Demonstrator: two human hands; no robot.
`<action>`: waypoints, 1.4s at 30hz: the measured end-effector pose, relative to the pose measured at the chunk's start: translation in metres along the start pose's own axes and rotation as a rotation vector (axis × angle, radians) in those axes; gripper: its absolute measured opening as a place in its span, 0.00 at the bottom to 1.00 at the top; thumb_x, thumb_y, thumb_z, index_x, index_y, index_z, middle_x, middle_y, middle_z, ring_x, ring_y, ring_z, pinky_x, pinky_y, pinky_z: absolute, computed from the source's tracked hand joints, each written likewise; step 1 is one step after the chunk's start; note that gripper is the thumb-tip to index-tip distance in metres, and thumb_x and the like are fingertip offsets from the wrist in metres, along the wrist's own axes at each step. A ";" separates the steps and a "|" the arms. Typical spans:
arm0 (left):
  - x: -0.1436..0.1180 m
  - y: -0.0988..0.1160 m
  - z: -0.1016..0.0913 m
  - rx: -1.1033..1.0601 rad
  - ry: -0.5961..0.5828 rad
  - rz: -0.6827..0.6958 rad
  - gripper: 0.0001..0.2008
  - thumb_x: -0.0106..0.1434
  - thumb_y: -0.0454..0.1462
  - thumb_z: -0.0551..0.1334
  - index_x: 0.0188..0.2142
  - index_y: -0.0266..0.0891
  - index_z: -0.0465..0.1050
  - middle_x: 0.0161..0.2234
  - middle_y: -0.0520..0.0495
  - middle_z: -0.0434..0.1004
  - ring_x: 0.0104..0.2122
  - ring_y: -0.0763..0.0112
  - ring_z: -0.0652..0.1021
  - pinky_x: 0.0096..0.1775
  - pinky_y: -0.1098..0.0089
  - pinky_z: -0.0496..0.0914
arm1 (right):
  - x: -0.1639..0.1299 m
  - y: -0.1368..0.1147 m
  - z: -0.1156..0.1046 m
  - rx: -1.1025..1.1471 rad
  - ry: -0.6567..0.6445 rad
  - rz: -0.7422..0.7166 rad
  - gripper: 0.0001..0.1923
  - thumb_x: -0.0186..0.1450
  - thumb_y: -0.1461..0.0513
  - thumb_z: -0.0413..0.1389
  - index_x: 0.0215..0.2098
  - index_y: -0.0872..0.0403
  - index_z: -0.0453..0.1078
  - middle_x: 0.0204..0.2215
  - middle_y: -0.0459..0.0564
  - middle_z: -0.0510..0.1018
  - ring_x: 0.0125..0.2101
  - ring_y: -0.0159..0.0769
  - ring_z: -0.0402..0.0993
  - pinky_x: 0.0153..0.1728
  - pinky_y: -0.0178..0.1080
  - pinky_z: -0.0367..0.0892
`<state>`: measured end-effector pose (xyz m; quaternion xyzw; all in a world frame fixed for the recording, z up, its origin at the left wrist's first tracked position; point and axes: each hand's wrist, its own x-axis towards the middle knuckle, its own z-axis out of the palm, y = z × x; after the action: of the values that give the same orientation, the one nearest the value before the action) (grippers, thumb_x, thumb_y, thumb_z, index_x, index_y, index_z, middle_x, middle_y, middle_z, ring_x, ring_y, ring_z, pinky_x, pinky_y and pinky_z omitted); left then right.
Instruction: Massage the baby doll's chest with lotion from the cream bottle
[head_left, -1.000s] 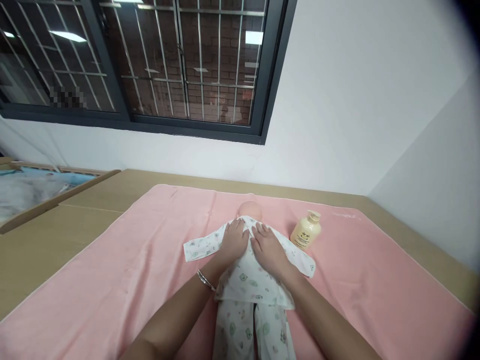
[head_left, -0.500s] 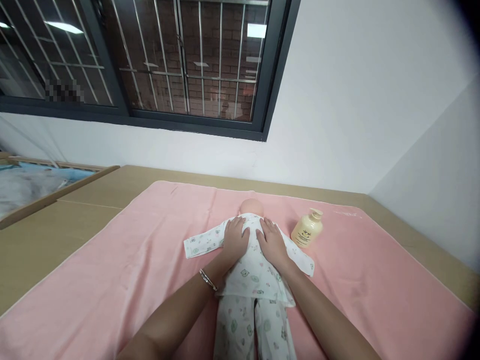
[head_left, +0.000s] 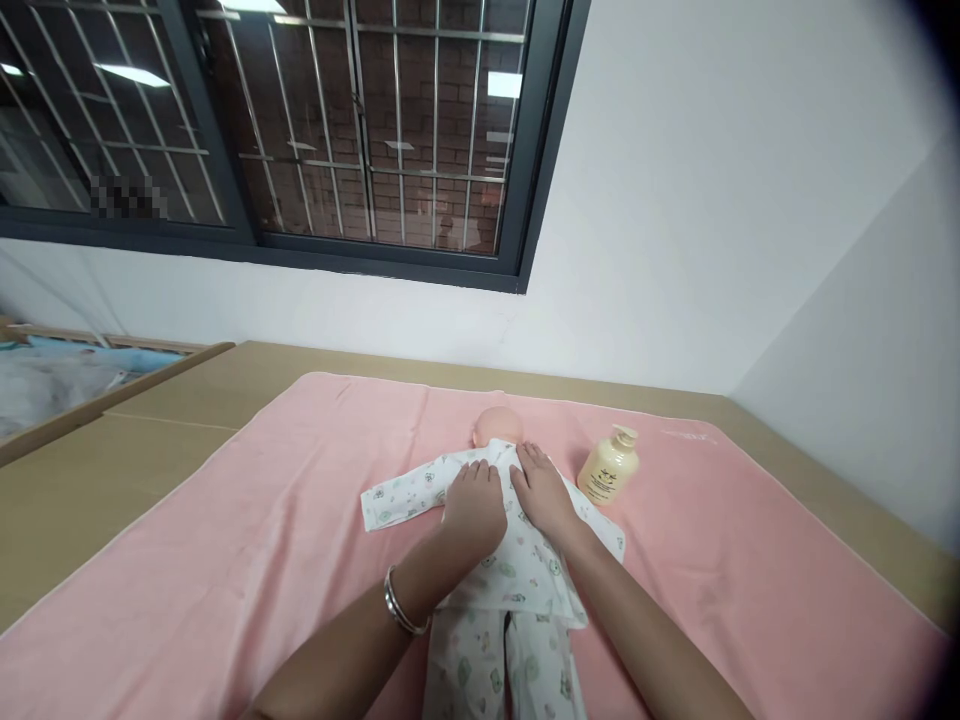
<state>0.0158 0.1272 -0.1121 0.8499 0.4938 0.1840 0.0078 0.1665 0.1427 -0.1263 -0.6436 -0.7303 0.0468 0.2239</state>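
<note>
A baby doll (head_left: pixel 498 425) lies face down on a pink towel (head_left: pixel 247 540), dressed in white printed pyjamas (head_left: pixel 517 580). My left hand (head_left: pixel 474 502) rests flat on the left side of the doll's back, fingers together, a silver bangle on the wrist. My right hand (head_left: pixel 541 488) lies flat on the right side of the back, close to the shoulder. Neither hand holds anything. The doll's sleeves spread out to both sides.
A cream pump bottle (head_left: pixel 610 466) stands on the towel just right of the doll. The towel covers a tan table (head_left: pixel 90 470) against a white wall under a barred window. A wooden-framed cot (head_left: pixel 60 385) is at far left.
My left hand has slid down the doll's back toward me. My right hand stays near the shoulder. The view has shifted slightly.
</note>
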 end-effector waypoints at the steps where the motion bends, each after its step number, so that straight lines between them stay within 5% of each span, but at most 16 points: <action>1: 0.000 0.000 0.000 -0.020 0.024 -0.015 0.20 0.61 0.33 0.50 0.51 0.28 0.68 0.52 0.28 0.70 0.54 0.50 0.70 0.55 0.54 0.60 | -0.003 -0.005 0.000 -0.032 0.018 -0.001 0.27 0.70 0.59 0.38 0.62 0.66 0.56 0.62 0.63 0.58 0.63 0.45 0.51 0.62 0.49 0.47; 5: 0.012 -0.016 0.006 -0.152 0.134 -0.057 0.20 0.67 0.38 0.45 0.51 0.32 0.68 0.52 0.31 0.71 0.54 0.54 0.70 0.55 0.54 0.61 | -0.026 -0.034 0.006 -0.128 0.047 -0.068 0.26 0.69 0.62 0.39 0.61 0.65 0.58 0.61 0.63 0.61 0.63 0.47 0.52 0.63 0.49 0.46; 11: 0.030 -0.049 0.016 -0.173 0.034 -0.131 0.22 0.68 0.41 0.46 0.53 0.31 0.66 0.55 0.32 0.68 0.57 0.57 0.67 0.57 0.58 0.61 | -0.040 -0.048 0.001 -0.100 0.038 -0.192 0.25 0.68 0.62 0.42 0.61 0.63 0.59 0.61 0.59 0.61 0.63 0.47 0.50 0.64 0.48 0.43; 16: 0.023 -0.028 0.021 -0.093 0.083 -0.163 0.21 0.68 0.37 0.46 0.56 0.31 0.63 0.59 0.34 0.64 0.61 0.52 0.62 0.59 0.49 0.56 | -0.016 -0.020 -0.004 0.067 0.021 -0.048 0.26 0.71 0.56 0.38 0.62 0.59 0.57 0.63 0.56 0.59 0.64 0.42 0.50 0.62 0.47 0.46; 20: 0.020 -0.019 0.026 -0.144 0.146 -0.076 0.21 0.66 0.30 0.46 0.55 0.32 0.65 0.57 0.40 0.68 0.61 0.60 0.63 0.61 0.56 0.55 | -0.010 -0.008 0.004 0.075 0.041 0.023 0.28 0.71 0.55 0.38 0.64 0.62 0.52 0.64 0.60 0.55 0.64 0.42 0.47 0.63 0.46 0.45; 34: 0.021 -0.024 0.033 -0.348 0.283 -0.115 0.19 0.65 0.34 0.50 0.52 0.35 0.69 0.55 0.43 0.71 0.58 0.61 0.67 0.61 0.54 0.58 | -0.015 -0.014 0.005 0.016 0.096 0.008 0.26 0.70 0.58 0.39 0.63 0.61 0.55 0.62 0.58 0.58 0.63 0.42 0.51 0.62 0.46 0.46; 42: 0.020 -0.027 0.032 -0.212 0.201 -0.106 0.22 0.67 0.38 0.49 0.57 0.32 0.62 0.58 0.39 0.65 0.60 0.58 0.63 0.61 0.54 0.55 | -0.035 -0.037 0.002 -0.254 0.115 0.026 0.25 0.71 0.60 0.38 0.59 0.67 0.60 0.55 0.67 0.68 0.57 0.50 0.61 0.55 0.47 0.58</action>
<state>0.0123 0.1636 -0.1416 0.7945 0.5139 0.3183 0.0576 0.1347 0.1036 -0.1243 -0.6779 -0.7079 -0.0798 0.1815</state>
